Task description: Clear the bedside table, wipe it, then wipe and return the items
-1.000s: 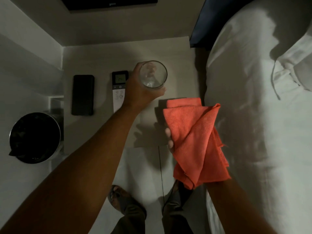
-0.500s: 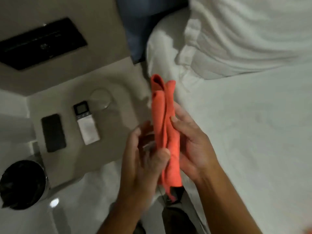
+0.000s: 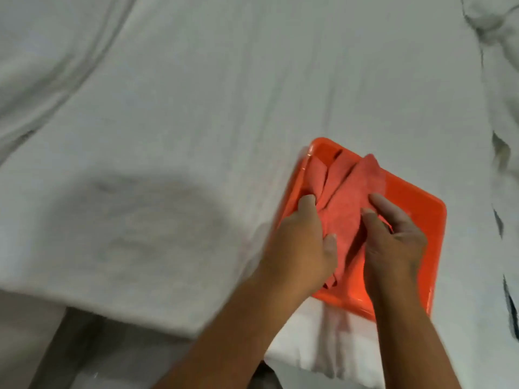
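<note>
An orange cloth [image 3: 348, 197], folded lengthwise, lies in an orange plastic tray [image 3: 415, 220] that rests on the white bed near its edge. My left hand [image 3: 303, 242] grips the cloth's left side, thumb on top. On the cloth's right side, my right hand [image 3: 393, 242] presses down with its fingers curled into the fabric. The bedside table, glass, remote and phone are out of view.
The white bedsheet [image 3: 196, 108] fills most of the view, with a rumpled duvet or pillow [image 3: 500, 80] at the far right. The bed's edge [image 3: 140, 313] runs across the lower left, with floor below it.
My view has swung right from the bedside table to the bed. Both hands carried the orange cloth over and lowered it into the orange tray.
</note>
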